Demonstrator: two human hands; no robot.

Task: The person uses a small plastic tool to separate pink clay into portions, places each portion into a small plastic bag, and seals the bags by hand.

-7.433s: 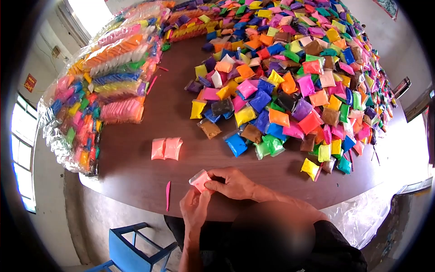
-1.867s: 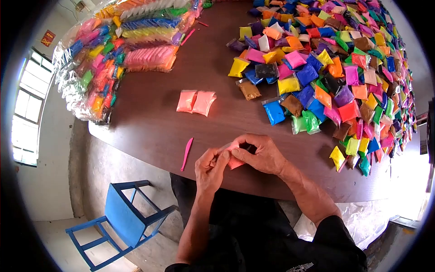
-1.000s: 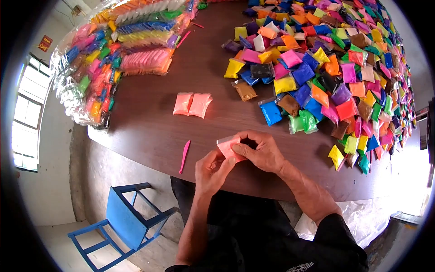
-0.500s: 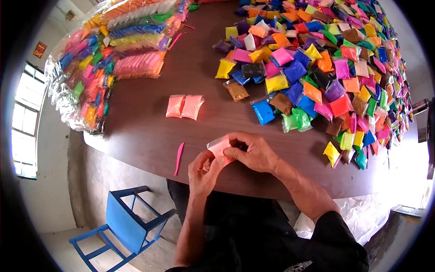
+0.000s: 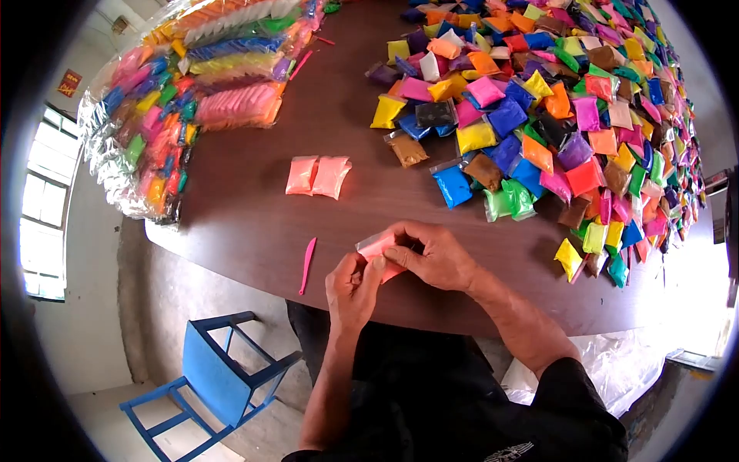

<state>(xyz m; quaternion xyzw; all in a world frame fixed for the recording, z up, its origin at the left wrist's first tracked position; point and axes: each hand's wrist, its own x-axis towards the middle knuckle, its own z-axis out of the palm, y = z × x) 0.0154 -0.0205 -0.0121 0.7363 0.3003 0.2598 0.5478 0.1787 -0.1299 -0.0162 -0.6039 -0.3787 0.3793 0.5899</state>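
Between my two hands is a small clear packet of salmon-pink clay-like material [image 5: 375, 246], held above the table's front edge. My left hand [image 5: 351, 291] pinches its lower left side, with the thumb pressed on the front. From the right, my right hand [image 5: 437, 260] grips the packet, its thumb across the face and its fingers curled behind. Part of the packet is hidden by the fingers. Two similar pink packets, a left one [image 5: 302, 176] and a right one [image 5: 332, 178], lie side by side beyond my hands. A pink plastic knife [image 5: 308, 266] rests left of my left hand.
A large heap of multicoloured packets [image 5: 508, 115] covers the right side of the brown table [image 5: 239, 192]. Bagged rows of coloured packets [image 5: 235, 104] are stacked at the back left. A blue chair [image 5: 215, 373] stands on the floor at the left.
My hands keep hold of the pink packet, and the thumbs have shifted slightly on its face. The whole view has moved a little; the things on the table lie as before.
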